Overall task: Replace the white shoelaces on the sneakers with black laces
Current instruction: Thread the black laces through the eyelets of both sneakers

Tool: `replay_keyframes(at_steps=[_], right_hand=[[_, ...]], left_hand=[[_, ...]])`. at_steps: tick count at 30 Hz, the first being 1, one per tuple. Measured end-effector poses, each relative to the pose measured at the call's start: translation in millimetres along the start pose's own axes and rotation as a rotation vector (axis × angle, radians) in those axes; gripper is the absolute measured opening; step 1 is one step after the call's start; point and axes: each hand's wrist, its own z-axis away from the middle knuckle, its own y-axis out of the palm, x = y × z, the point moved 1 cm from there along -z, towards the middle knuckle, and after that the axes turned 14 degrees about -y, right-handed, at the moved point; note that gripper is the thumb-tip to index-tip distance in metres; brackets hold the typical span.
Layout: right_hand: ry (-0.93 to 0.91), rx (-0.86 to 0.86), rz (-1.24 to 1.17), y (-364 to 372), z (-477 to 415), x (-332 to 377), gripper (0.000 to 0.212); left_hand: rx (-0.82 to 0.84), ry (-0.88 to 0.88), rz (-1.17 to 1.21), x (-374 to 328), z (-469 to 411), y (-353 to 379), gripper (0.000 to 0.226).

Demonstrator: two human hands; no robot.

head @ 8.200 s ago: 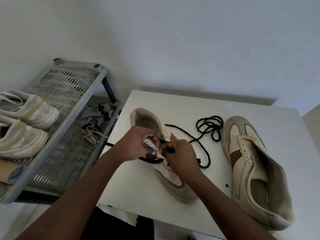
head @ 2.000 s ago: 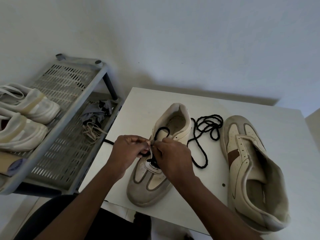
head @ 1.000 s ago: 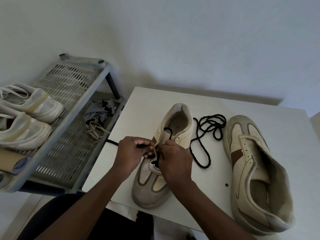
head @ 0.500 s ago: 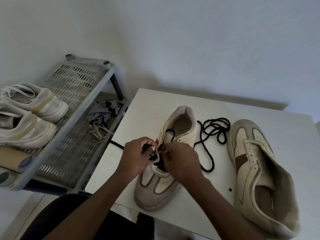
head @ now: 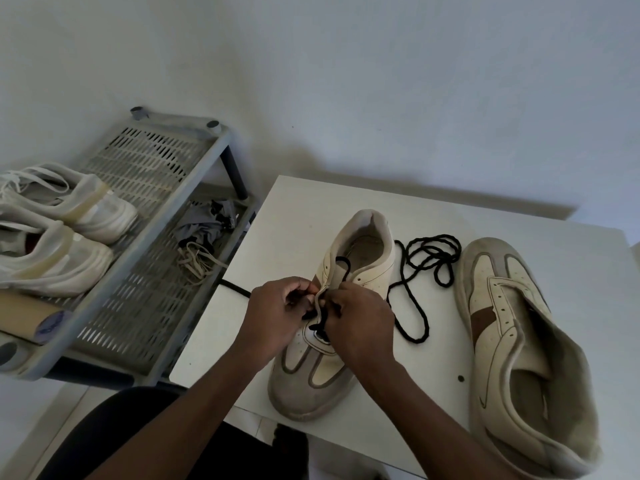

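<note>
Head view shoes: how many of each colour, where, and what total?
Cream sneakers on the white table: 2
White shoes on the grey rack: 2
Total: 4 shoes

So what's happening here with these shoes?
A person is threading a black lace into a sneaker on a white table. The left hand and right hand both pinch the lace at the lower eyelets. Only the bottom is threaded, and the rest lies loose beside the shoe. A second sneaker lies to the right with no lace. Pale laces lie on the rack at the left.
</note>
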Motion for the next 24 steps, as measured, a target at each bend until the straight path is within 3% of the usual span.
replay_keyframes(at_steps=[3,6,14,24], right_hand=[[0.090,0.012,-0.047,2,-2,3,0.021],[0.180,0.091,-0.089,0,-1,3,0.020],[0.322,0.089,-0.246,0,-2,-2,0.018],[0.116,0.310,-0.306,-25,-19,-20,0.011]], left_hand=[[0.011,0.038,-0.034,0,-2,-1,0.020],[0.025,0.071,-0.070,-1,-3,-1,0.020],[0.003,0.098,-0.072,-1,-3,2,0.018],[-0.030,-0.008,0.099,-6,-3,-7,0.021]])
